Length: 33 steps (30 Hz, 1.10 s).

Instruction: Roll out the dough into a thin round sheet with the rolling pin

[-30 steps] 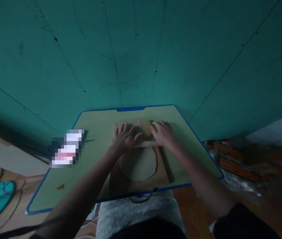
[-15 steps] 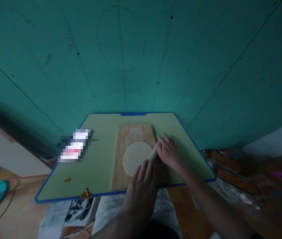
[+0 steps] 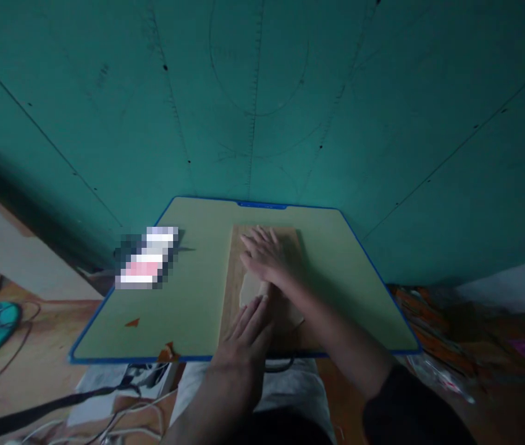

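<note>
A round, flat sheet of pale dough (image 3: 249, 289) lies on the wooden board (image 3: 228, 296), partly covered by my hands and forearm. Between the hands a short stretch of a pale rolling pin (image 3: 265, 288) shows; its ends are hidden under them. My right hand (image 3: 262, 254) reaches over the far part of the dough, fingers spread and stretched out, palm down on the pin. Nearer to me, my left hand (image 3: 248, 324) lies over the pin's near end, its fingers extended and flat, pointing forward.
The board rests on a pale green tabletop (image 3: 188, 296) with a blue rim, against a green wall (image 3: 105, 123). A pixelated object (image 3: 146, 259) stands at the left. Orange scraps (image 3: 168, 352) lie by the front edge. Cables (image 3: 128, 420) hang below left.
Both hands have swung leftward with the rolling pin across the dough, the right one also further from me. The view has shifted, so the table sits further right and a little higher.
</note>
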Each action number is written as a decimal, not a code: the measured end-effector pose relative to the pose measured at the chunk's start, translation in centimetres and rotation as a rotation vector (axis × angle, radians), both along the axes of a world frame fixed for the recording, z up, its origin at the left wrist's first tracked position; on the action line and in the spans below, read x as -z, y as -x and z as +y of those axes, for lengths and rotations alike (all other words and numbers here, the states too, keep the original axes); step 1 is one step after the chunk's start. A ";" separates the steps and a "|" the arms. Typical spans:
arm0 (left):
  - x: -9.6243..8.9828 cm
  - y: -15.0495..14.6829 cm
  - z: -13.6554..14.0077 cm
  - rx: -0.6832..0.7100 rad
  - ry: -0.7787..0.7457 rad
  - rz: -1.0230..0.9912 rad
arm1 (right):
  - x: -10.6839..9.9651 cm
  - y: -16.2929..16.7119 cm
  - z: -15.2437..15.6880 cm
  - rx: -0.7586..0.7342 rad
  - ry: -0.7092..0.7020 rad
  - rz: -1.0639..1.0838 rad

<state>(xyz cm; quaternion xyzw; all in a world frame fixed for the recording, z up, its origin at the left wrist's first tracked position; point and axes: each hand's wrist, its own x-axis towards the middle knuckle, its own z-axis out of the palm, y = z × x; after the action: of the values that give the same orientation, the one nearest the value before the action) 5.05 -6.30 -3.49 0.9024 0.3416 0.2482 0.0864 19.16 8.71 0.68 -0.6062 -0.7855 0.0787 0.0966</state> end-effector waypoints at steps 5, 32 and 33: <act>0.1 -0.1 -0.6 0.025 0.033 -0.058 | -0.1 0.6 0.5 -0.061 -0.058 0.016; -0.5 -4.6 -4.2 0.219 0.105 -0.125 | 0.4 -3.0 -4.8 -0.173 0.072 -0.009; -0.5 -3.8 -4.6 0.191 0.104 -0.117 | 0.4 -1.5 -4.8 -0.186 0.031 -0.028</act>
<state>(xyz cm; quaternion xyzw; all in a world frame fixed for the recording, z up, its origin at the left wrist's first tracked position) 8.83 -10.91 -3.01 0.9091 0.2609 0.2729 0.1759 20.68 3.88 0.28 -0.5331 -0.8384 0.0908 0.0687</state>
